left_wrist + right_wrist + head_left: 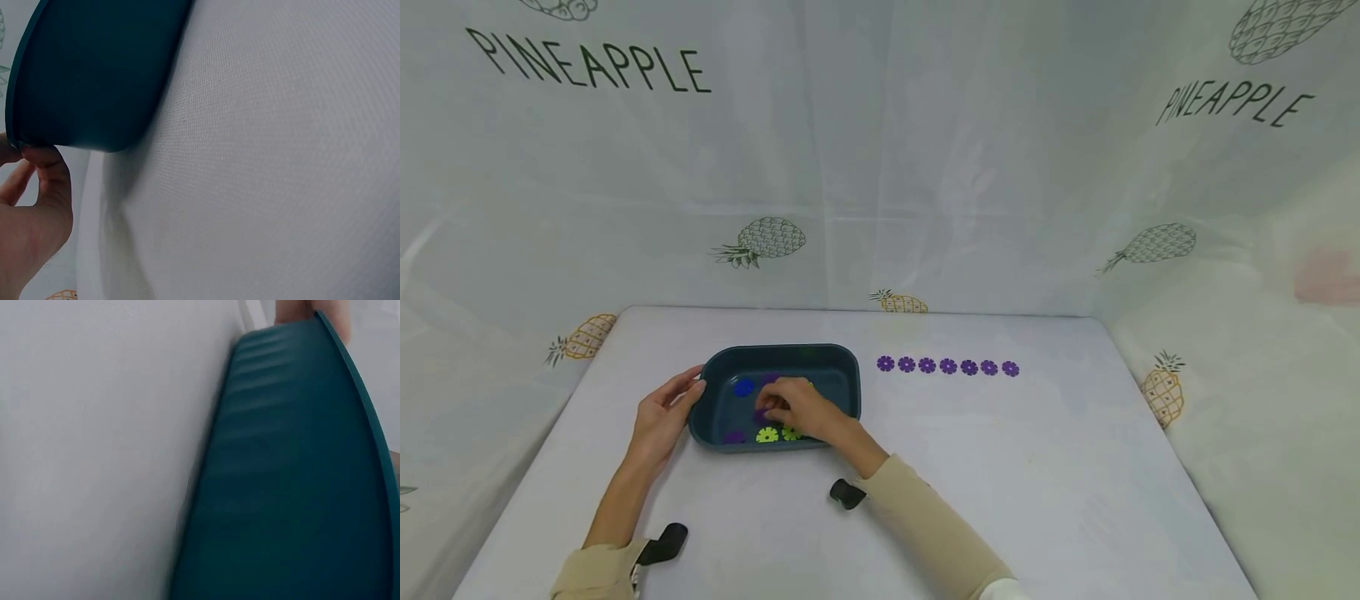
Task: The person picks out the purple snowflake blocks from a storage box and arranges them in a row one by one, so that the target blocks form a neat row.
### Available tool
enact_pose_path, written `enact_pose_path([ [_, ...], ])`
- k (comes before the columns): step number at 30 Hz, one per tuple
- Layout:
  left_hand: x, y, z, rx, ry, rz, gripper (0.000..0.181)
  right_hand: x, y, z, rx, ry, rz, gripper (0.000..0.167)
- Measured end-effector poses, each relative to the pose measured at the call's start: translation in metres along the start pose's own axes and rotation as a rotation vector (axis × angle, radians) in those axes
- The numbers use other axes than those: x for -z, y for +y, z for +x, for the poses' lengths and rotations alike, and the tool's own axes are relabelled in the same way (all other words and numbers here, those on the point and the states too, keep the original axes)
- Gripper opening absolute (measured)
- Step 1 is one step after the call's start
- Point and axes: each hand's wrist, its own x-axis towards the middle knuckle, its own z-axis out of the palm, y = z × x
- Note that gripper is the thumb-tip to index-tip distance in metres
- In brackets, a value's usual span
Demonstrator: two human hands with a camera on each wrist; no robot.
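Note:
At the left end of a dark teal tray, the left hand pinches the rim between thumb and fingers; the left wrist view shows this hand at the tray's corner. The right hand reaches over the tray's near right side, fingers bent down inside it. Its fingertips are at a purple flower piece; whether they hold it I cannot tell. Around them lie a blue piece, yellow-green flowers and another purple piece. The tray wall hides the right fingers in the right wrist view.
Right of the tray, several purple flower pieces lie in a straight row on the white table. Behind the table hangs a pale cloth with pineapple prints. A black strap end sticks out by the right sleeve.

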Motion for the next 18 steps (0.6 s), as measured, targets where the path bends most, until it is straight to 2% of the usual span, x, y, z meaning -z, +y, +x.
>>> enact_pose_path([
  [8, 0.0, 0.002, -0.001, -0.006, -0.001, 0.021, 0.06, 0.017, 0.007, -0.014, 0.011, 0.116, 0.053, 0.012],
  [18, -0.001, 0.001, 0.0, 0.01, 0.001, 0.014, 0.06, 0.038, 0.016, -0.03, -0.083, 0.301, 0.109, 0.014],
])
